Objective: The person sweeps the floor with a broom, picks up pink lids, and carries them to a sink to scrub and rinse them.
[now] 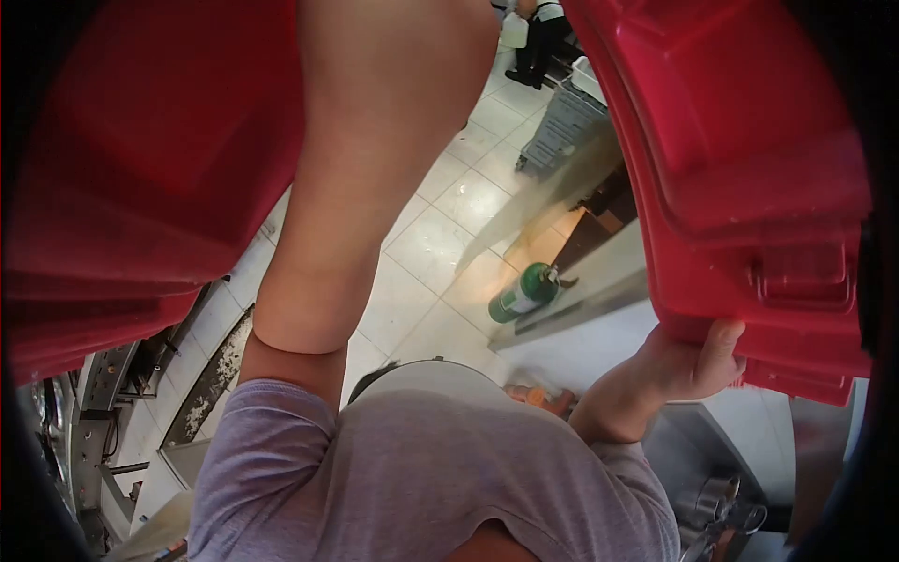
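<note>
A big red plastic container (758, 169) fills the right side, with a moulded handle on its near end. My right hand (716, 361) grips its lower edge, thumb raised and fingers partly hidden beneath the rim. More red plastic (150, 169), with several stacked rims low down, covers the left side. My left arm stretches up between the two red masses and leaves the frame at the top, so my left hand is out of view.
On the tiled floor (412, 272) stands a green cylinder (524, 292) beside a metal surface. Farther back are a grey crate (565, 126) and a person in dark trousers (536, 51). Kitchen equipment (89, 440) is at lower left, metal utensils (716, 501) at lower right.
</note>
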Tool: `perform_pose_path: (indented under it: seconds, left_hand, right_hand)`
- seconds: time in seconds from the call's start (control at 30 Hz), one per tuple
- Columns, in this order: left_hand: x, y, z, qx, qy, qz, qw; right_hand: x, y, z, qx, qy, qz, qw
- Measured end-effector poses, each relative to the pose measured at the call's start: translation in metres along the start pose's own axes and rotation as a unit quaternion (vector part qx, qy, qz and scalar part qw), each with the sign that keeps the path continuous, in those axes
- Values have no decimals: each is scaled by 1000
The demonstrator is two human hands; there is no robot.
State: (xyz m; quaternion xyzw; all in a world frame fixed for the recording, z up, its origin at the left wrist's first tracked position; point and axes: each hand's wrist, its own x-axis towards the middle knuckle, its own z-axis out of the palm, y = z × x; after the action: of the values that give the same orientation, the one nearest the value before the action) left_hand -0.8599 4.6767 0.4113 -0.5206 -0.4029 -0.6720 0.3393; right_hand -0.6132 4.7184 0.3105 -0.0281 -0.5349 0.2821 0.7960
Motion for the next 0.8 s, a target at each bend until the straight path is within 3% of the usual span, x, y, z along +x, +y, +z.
perform_pose_path:
  seconds: [0.1, 0.23, 0.3, 0.4, 0.43, 0.47, 0.53, 0.63, 0.7, 0.77, 0.8]
  left_hand:
    - [11, -38, 10, 27, -56, -91, 994]
    - [12, -126, 55, 160, -20, -91, 983]
    - [15, -189, 72, -57, -1, -125, 991]
    - [32, -234, 102, -58, -66, -176, 980]
    - [47, -262, 104, -129, -81, -220, 964]
    - [47, -285, 125, -142, -89, -218, 961]
    - [42, -335, 173, -94, -53, -99, 989]
    - [28, -387, 244, -121, -32, -103, 987]
    - [51, -440, 254, -136, -4, -116, 984]
    - [51, -471, 273, -238, -48, -218, 945]
    - [52, -491, 281, -235, -40, -222, 946]
  right_hand:
    - [14, 69, 31, -4, -5, -7, 1000]
    - [30, 157, 62, -12, -5, -28, 1000]
    - [31, 192, 71, -45, 7, -45, 998]
    - [38, 236, 91, -87, 9, -32, 996]
    - [44, 250, 112, -114, 23, -48, 992]
    - [45, 269, 112, -126, 32, -54, 990]
    - [46, 305, 105, -157, 25, -62, 985]
    - [59, 350, 105, -155, 59, -45, 985]
    - [72, 380, 142, -179, 34, -50, 982]
    - [83, 422, 144, -190, 9, -43, 981]
    - [94, 450, 155, -188, 6, -68, 980]
